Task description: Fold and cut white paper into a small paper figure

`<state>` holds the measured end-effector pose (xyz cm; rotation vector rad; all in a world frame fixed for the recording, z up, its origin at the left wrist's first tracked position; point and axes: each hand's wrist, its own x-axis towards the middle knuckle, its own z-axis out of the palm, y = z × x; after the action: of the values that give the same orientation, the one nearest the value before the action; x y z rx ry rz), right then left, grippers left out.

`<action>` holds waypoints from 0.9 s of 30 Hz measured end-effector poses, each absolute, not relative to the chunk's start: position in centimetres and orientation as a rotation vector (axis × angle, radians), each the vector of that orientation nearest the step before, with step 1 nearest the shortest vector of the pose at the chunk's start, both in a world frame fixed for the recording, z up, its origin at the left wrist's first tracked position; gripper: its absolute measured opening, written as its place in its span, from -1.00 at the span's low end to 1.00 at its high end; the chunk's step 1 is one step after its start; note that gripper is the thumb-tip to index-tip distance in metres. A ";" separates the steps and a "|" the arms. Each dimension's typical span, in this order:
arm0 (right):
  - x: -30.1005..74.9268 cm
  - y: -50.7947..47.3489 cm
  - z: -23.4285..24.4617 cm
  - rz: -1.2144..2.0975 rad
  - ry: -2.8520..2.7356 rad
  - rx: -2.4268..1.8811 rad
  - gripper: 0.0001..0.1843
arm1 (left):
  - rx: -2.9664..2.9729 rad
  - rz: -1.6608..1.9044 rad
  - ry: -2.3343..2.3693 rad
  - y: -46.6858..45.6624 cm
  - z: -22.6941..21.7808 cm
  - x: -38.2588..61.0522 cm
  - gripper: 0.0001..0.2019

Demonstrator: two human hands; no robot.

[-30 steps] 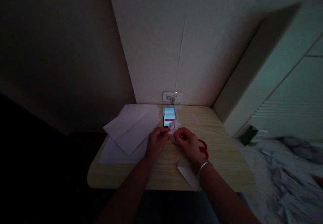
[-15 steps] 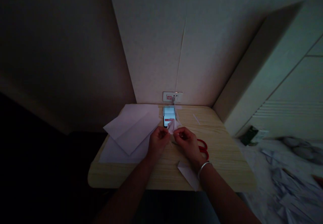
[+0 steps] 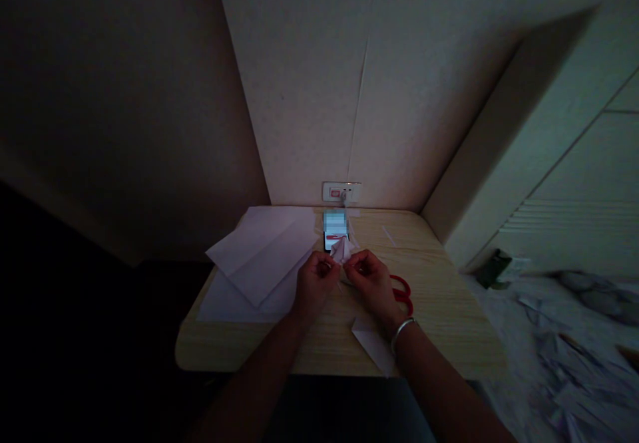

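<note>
A small folded piece of white paper (image 3: 342, 251) is held up between both hands above the middle of a light wooden table (image 3: 449, 310). My left hand (image 3: 314, 283) pinches its left side, fingers closed. My right hand (image 3: 372, 282), with a metal bangle at the wrist, pinches its right side, fingers closed too. Just beyond the paper a lit phone (image 3: 335, 228) lies on the table. Red-handled scissors (image 3: 402, 293) lie right beside my right hand, partly hidden by it.
Several white sheets (image 3: 259, 260) are spread on the table's left half. A folded white paper (image 3: 372, 343) lies at the near edge under my right forearm. A wall socket (image 3: 341, 192) sits behind the phone. A bed strewn with papers (image 3: 559, 356) is at the right.
Both hands have stayed together on the small paper, shifting very slightly towards the phone. Nothing else has moved.
</note>
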<state>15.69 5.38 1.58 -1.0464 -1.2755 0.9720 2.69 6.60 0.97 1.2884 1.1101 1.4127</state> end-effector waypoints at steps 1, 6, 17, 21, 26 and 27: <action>15.6 5.4 1.6 0.979 -1.268 -1.039 -0.87 | 1.276 1.416 1.106 6.6 1.0 2.7 -0.90; 15.4 5.4 1.7 1.038 -1.218 -0.998 -0.78 | 1.194 1.422 1.068 6.7 0.9 2.8 -0.85; 15.6 5.4 1.6 1.022 -1.216 -1.036 -0.73 | 1.074 1.429 0.941 7.0 0.6 2.9 -0.65; 15.6 5.5 1.3 1.022 -1.268 -1.026 -0.73 | 1.039 1.434 0.949 7.0 0.4 2.8 -0.66; 15.4 5.6 1.2 1.024 -1.281 -1.007 -0.74 | 1.035 1.469 0.965 7.0 0.7 2.9 -0.71; 15.4 5.6 1.2 1.024 -1.276 -1.007 -0.73 | 1.037 1.458 0.974 7.0 0.8 2.9 -0.72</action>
<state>15.41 5.59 1.21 -1.0075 -1.2762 1.0240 2.87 6.98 0.79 1.0367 0.9743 1.4585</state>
